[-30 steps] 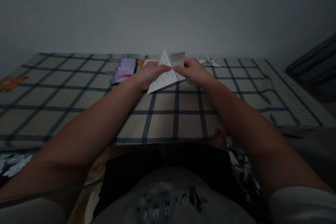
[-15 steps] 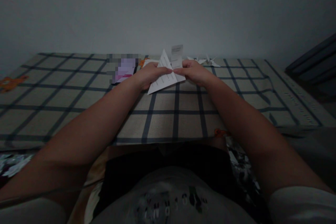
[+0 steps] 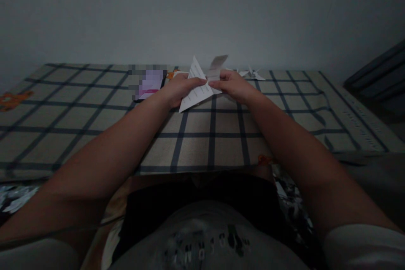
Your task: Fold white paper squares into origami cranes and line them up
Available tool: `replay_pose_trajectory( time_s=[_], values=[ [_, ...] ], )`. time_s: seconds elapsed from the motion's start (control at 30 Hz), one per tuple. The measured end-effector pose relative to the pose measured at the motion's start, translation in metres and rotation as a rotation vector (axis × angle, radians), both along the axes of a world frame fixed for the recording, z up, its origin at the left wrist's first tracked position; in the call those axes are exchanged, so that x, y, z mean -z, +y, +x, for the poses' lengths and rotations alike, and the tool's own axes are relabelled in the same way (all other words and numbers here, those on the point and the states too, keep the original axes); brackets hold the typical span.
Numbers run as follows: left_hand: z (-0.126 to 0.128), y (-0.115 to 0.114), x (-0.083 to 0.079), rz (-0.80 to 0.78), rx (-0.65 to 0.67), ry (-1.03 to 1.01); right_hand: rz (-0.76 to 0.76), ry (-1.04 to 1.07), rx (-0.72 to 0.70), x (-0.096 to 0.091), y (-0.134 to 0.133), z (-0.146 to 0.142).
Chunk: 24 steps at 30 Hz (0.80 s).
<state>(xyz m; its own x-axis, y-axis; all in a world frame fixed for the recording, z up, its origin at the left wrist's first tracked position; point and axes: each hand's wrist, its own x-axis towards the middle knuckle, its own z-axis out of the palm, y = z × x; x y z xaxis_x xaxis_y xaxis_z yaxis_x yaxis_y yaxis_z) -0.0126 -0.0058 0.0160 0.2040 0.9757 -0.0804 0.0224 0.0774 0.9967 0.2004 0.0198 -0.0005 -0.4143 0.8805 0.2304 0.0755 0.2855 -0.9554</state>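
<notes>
Pinching one folded, printed paper [image 3: 196,95] between them, the left hand [image 3: 177,90] and the right hand [image 3: 234,86] meet near the centre of the frame, slightly above its middle. The left grip is closed on the paper's left part, thumb laid across the printed face; the right grip is narrow, holding the right part, its thumb tip just beside the other thumb. One pointed corner stands up between the hands, another slants toward the lower left, and a flap [image 3: 218,64] — greyer and bent over at its top — rises by the right fingers. Whether the paper touches the desk [image 3: 202,152] cannot be told. Left of the left hand lies a phone [image 3: 151,81] with a lilac screen, partly blurred into blocks. In the upper right of centre, white folded shapes [image 3: 257,74] rest beyond the right hand. A checked cloth [image 3: 79,114] covers the desk
</notes>
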Motion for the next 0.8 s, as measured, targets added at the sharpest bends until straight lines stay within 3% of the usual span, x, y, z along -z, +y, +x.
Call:
replay_pose_trajectory(
  time_s=[0.4, 0.5, 0.67, 0.8],
  values=[
    [-0.0013, 0.0017, 0.0076, 0.01, 0.028, 0.068, -0.196, 0.06, -0.034, -0.0019, -0.0058, -0.0009],
    [-0.0018, 0.0027, 0.0083, 0.023, 0.038, 0.057, -0.136, 0.02, -0.038, -0.0027, -0.0049, 0.0003],
    [-0.0014, 0.0004, 0.0049, 0.011, 0.026, 0.005, 0.121, -0.044, 0.049, -0.0058, -0.0044, -0.0037],
    [-0.0015, 0.0015, 0.0056, 0.031, -0.009, 0.009, 0.064, -0.018, 0.053, -0.0024, -0.0018, -0.005]
  ],
)
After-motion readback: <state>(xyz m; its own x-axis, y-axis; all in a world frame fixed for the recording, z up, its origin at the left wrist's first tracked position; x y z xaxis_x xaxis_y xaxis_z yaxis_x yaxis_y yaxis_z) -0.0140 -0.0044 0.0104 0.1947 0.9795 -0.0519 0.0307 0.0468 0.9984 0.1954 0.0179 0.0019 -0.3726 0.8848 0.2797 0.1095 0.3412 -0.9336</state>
